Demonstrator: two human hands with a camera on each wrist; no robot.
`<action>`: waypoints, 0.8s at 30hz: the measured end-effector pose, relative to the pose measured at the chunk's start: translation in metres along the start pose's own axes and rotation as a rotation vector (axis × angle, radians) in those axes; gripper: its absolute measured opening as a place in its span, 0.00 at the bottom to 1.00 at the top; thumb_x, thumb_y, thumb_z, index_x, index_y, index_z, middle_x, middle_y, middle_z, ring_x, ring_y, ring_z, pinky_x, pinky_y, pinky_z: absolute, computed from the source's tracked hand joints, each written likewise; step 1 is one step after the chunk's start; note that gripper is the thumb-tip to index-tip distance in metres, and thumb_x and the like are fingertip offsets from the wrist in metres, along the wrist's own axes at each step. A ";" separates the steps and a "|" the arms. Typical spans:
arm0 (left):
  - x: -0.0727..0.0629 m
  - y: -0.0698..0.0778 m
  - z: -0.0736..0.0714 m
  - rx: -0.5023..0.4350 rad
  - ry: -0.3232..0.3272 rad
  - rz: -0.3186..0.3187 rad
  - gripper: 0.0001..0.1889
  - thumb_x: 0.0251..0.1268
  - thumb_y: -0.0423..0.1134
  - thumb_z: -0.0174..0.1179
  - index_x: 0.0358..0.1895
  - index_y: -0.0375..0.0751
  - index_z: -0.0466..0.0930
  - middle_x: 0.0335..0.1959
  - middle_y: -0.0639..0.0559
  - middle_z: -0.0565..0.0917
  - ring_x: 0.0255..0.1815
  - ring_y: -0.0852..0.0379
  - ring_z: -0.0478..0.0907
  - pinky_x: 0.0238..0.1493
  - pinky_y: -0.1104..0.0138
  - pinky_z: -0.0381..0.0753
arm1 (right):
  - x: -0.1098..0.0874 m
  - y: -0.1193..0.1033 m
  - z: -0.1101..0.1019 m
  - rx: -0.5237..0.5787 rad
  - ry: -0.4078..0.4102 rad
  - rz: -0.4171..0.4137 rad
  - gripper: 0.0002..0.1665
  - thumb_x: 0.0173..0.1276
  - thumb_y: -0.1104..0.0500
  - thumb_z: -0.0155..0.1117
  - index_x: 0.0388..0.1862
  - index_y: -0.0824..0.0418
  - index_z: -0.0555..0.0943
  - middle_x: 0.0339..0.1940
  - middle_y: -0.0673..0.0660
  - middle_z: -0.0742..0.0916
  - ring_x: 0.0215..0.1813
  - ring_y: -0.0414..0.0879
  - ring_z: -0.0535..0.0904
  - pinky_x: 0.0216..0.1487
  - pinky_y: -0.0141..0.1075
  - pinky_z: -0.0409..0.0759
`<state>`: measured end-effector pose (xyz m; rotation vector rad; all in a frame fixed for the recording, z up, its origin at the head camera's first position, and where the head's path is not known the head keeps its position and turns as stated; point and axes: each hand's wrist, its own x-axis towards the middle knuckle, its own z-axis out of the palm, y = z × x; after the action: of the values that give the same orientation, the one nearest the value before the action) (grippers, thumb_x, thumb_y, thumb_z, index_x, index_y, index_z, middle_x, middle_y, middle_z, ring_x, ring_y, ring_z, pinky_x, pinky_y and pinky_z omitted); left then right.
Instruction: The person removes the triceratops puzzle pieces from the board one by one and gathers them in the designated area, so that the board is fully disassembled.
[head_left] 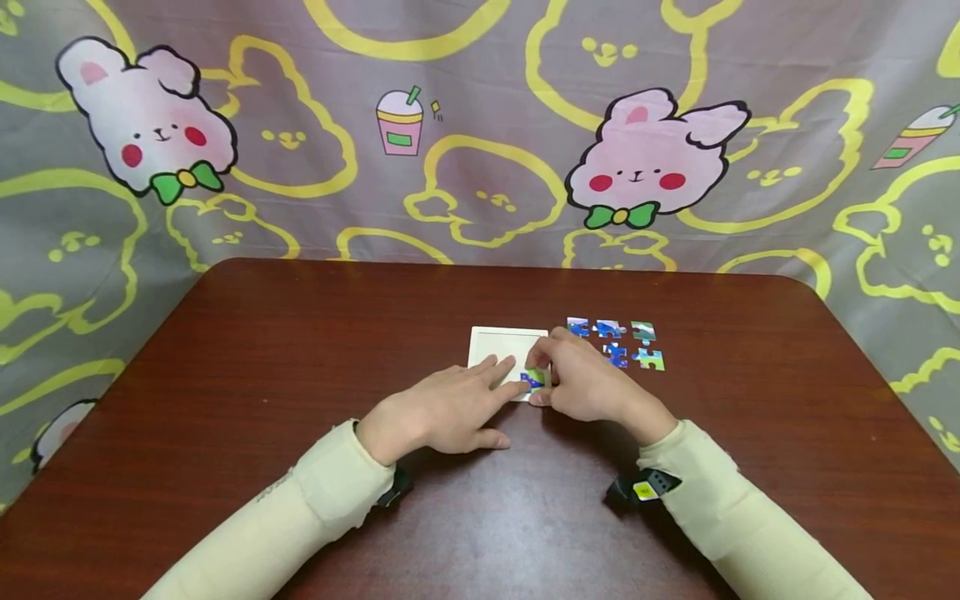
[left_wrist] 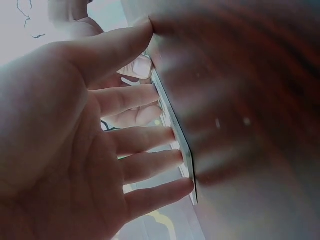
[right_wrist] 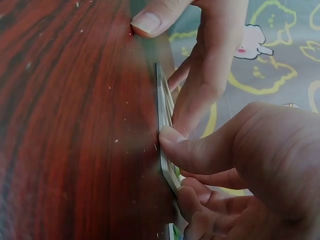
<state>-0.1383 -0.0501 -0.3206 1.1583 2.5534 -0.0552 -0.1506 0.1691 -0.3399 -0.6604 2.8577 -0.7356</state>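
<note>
A white puzzle frame (head_left: 501,342) lies flat on the table, with a blue and green puzzle piece (head_left: 532,381) in its near right corner. My left hand (head_left: 453,408) reaches over the frame from the left, fingers spread and straight. In the left wrist view its fingertips (left_wrist: 175,159) rest along the frame's edge, and the thumb is off to the side. My right hand (head_left: 587,379) curls round the near right corner. Its thumb (right_wrist: 182,146) presses the frame's front edge, while bent fingers sit at the right side; they partly hide the piece.
Several loose puzzle pieces (head_left: 615,356) lie to the right of the frame, just beyond my right hand. The brown table (head_left: 300,333) runs back to a patterned curtain (head_left: 495,200). Dark wrist devices (head_left: 643,490) sit under the pale sleeves.
</note>
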 end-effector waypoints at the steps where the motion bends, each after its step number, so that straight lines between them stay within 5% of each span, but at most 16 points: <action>1: 0.000 0.000 0.000 0.003 0.000 -0.001 0.40 0.77 0.62 0.59 0.86 0.55 0.58 0.89 0.42 0.53 0.89 0.42 0.54 0.81 0.46 0.68 | 0.000 0.000 0.000 0.001 0.001 -0.004 0.20 0.60 0.59 0.84 0.47 0.62 0.84 0.41 0.57 0.81 0.34 0.43 0.76 0.39 0.37 0.76; 24: 0.001 0.000 0.000 -0.039 0.008 -0.003 0.42 0.77 0.62 0.61 0.86 0.55 0.56 0.89 0.42 0.54 0.88 0.41 0.55 0.81 0.46 0.68 | 0.000 0.002 -0.003 0.106 -0.013 0.061 0.25 0.60 0.60 0.84 0.47 0.60 0.76 0.35 0.54 0.85 0.35 0.42 0.83 0.41 0.38 0.82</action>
<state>-0.1393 -0.0495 -0.3209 1.1425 2.5516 -0.0019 -0.1522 0.1720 -0.3388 -0.5592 2.7905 -0.8622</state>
